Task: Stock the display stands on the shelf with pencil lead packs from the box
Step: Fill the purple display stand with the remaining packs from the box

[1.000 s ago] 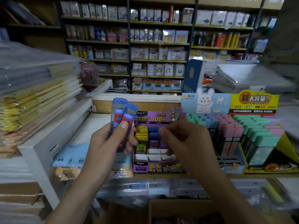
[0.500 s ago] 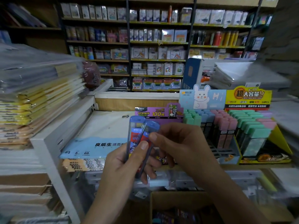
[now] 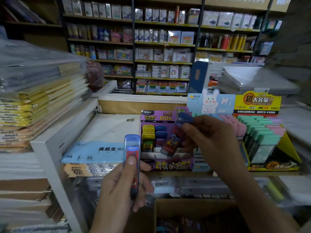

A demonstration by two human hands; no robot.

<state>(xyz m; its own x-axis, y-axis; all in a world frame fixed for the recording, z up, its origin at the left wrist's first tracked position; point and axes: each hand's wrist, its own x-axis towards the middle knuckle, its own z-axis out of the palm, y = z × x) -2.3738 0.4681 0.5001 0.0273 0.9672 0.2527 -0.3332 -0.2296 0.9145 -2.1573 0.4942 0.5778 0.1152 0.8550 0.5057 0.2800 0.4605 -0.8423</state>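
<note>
Through the head camera, my right hand [image 3: 210, 138] pinches the tilted pack [image 3: 175, 137] of pencil lead between thumb and fingertips. The pack's lower end hangs just above the white front slots of the purple display stand [image 3: 168, 163] on the shelf [image 3: 235, 173]. My left hand [image 3: 117, 190] grips the upright pack [image 3: 132, 158], fingers curled round it and thumb pressed on its face, near the stand's left front corner and above the cardboard box [image 3: 193, 206] at the bottom edge. Yellow and blue packs fill the stand's rear rows.

The tilt worries me most. If it goes down at this slant, I judge the bottom corner could catch a divider, jam, or tip the packs behind it. The pinch sits high on a smooth case, so a snag could twist it loose. My right forearm also passes close to the bunny stand [image 3: 212, 101], and a careless sweep might knock its pastel packs. Motion blur hides the exact slot.
</note>
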